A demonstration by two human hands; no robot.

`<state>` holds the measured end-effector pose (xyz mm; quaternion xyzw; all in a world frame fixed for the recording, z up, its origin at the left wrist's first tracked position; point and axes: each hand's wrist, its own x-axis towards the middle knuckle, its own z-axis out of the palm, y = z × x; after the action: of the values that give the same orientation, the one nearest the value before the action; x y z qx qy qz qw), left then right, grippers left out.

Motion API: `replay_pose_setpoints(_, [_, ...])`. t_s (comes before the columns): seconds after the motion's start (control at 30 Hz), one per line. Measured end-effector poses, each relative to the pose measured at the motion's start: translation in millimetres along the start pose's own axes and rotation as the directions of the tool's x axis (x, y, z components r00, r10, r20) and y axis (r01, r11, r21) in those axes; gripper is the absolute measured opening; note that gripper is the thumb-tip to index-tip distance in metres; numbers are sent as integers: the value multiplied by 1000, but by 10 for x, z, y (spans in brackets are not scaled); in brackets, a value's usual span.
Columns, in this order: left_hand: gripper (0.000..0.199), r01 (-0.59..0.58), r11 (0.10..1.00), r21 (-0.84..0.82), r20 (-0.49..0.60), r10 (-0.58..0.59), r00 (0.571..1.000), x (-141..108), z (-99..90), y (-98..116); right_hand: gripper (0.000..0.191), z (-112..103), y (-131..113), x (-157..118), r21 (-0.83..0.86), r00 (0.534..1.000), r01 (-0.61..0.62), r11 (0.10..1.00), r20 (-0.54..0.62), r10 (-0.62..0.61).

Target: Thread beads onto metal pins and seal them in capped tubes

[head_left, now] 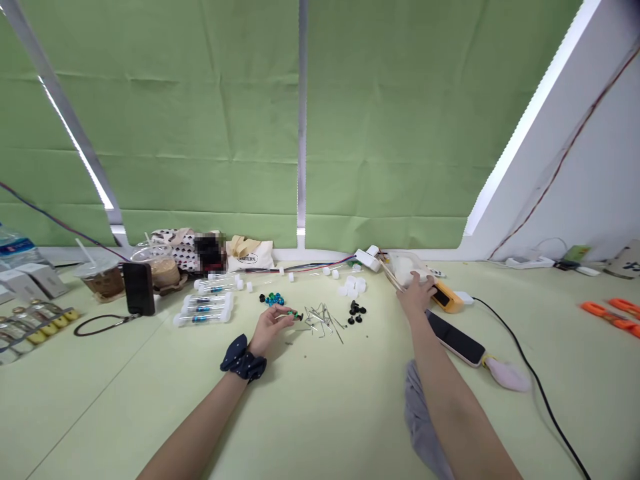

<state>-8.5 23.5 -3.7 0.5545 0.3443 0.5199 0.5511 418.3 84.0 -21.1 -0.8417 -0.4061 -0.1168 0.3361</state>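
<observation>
My left hand (271, 327), with a dark dotted scrunchie (243, 360) on its wrist, pinches a small green-and-black piece (296, 315) between thumb and fingers. Just right of it lies a loose pile of thin bent metal rods (323, 320). Small blue and green beads (274, 299) sit behind that hand. Black stoppers (356, 311) and white caps (353, 287) are grouped between my hands. Farther back on the right, my right hand (417, 295) has its fingers curled at a clear plastic bag (404, 265); its fingertips are partly hidden.
Capped clear tubes (206, 309) lie at left, near an upright phone (139, 288) and drink cups (100, 277). A yellow device (447, 298), another phone (457, 338) and a black cable (520, 363) lie beside my right arm. Orange tools (607, 317) are far right.
</observation>
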Motion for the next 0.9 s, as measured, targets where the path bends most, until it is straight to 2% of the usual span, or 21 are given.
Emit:
replay_pose_setpoints(0.13, [29, -6, 1000, -4, -6, 6, 1000, 3, 5, -14, 72, -113, -51, -24, -22, 999, -49, 999, 16, 50])
replay_pose_setpoints(0.23, [29, -2, 1000, -11, -7, 2, 1000, 3, 9, -15, 73, -287, -251, -53, -37, 992, -96, 995, -80, 93])
replay_pose_setpoints(0.3, [29, 5, 1000, -16, -4, -5, 1000, 3, 14, -12, 69, -430, -482, -94, 6, 987, -57, 998, -147, 57])
replay_pose_setpoints(0.37, [30, 10, 1000, -21, -2, -10, 1000, 4, 16, -8, 58, -565, -774, -197, 93, 987, 9, 996, -161, 6])
replay_pose_setpoints(0.43, [31, 10, 1000, -29, 0, -10, 1000, 4, 15, -9, 42, -664, -1086, -404, 250, 990, 141, 958, -49, -133])
replay_pose_setpoints(0.47, [31, 9, 999, -35, 2, -9, 1000, 4, 12, -11, 33, -696, -1233, -552, 370, 961, 227, 901, 68, -270])
replay_pose_setpoints(0.5, [31, 5, 999, -41, 3, -5, 1000, 3, 10, -13, 28, -714, -1365, -726, 507, 889, 285, 813, 178, -423])
replay_pose_setpoints(0.53, [31, 1, 999, -46, 4, -1, 1000, 1, 7, -16, 26, -720, -1478, -918, 638, 774, 314, 703, 257, -579])
replay_pose_setpoints(0.57, [30, -3, 999, -50, 4, 4, 1000, -2, 5, -18, 27, -715, -1570, -1117, 740, 632, 326, 588, 292, -718])
replay_pose_setpoints(0.6, [30, -9, 999, -54, 2, 9, 1000, -5, 4, -20, 30, -701, -1638, -1311, 801, 521, 321, 506, 296, -800])
replay_pose_setpoints(0.63, [29, -17, 998, -57, 0, 17, 1000, -8, 5, -21, 33, -678, -1685, -1488, 827, 462, 315, 466, 295, -836])
replay_pose_setpoints(0.67, [28, -23, 998, -60, 0, 23, 1000, -11, 8, -21, 34, -648, -1713, -1640, 839, 447, 314, 444, 282, -849])
replay_pose_setpoints(0.7, [27, -28, 998, -63, 1, 29, 1000, -15, 13, -19, 32, -612, -1725, -1761, 845, 458, 319, 428, 258, -851])
replay_pose_setpoints(0.8, [26, -31, 997, -64, 11, 32, 999, -22, 31, -9, 19, -493, -1708, -1941, 871, 549, 284, 401, 196, -813])
replay_pose_setpoints(0.9, [27, -36, 998, -56, 17, 37, 999, -24, 46, 6, 16, -412, -1677, -1962, 908, 607, 168, 385, 212, -766])
